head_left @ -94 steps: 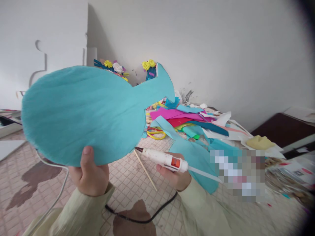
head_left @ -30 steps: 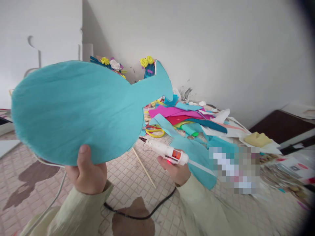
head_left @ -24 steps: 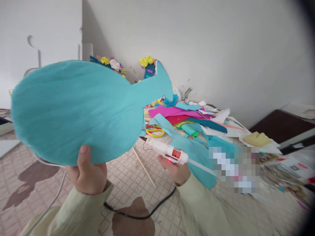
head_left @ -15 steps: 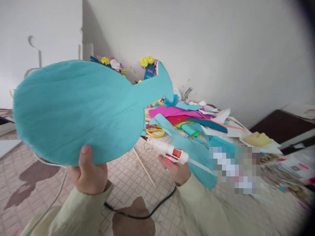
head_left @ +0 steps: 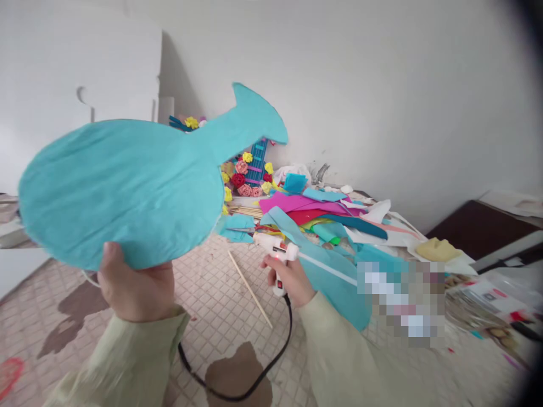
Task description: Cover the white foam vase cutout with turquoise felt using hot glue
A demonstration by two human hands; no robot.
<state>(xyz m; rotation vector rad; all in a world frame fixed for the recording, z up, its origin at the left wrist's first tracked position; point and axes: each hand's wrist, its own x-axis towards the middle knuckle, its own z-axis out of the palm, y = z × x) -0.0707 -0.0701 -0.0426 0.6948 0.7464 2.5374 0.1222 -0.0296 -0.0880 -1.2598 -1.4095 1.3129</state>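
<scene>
My left hand (head_left: 136, 285) grips the lower edge of a turquoise fish-shaped cutout (head_left: 123, 192), thumb on its front face. The cutout is held up at the left, its rounded body low and its tail tilted up to the right. My right hand (head_left: 292, 277) is wrapped round the handle of a white hot glue gun (head_left: 275, 249), which has a small red light lit. A glue stick (head_left: 328, 268) sticks out of its back, and its nozzle points left, apart from the cutout. A black cord (head_left: 271, 370) hangs from the handle.
Coloured felt-like sheets (head_left: 305, 203) are piled beyond the glue gun, with scissors (head_left: 241, 230) beside them. A thin wooden stick (head_left: 250, 288) lies on the patterned surface. Paper flowers (head_left: 241, 181) stand against the wall. A yellow cloth (head_left: 436, 249) and plastic bags (head_left: 479, 299) lie at right.
The cutout has tilted, its tail swinging up and to the left, and has drawn away from the glue gun's nozzle. The glue gun has moved slightly left and turned, so its handle now shows.
</scene>
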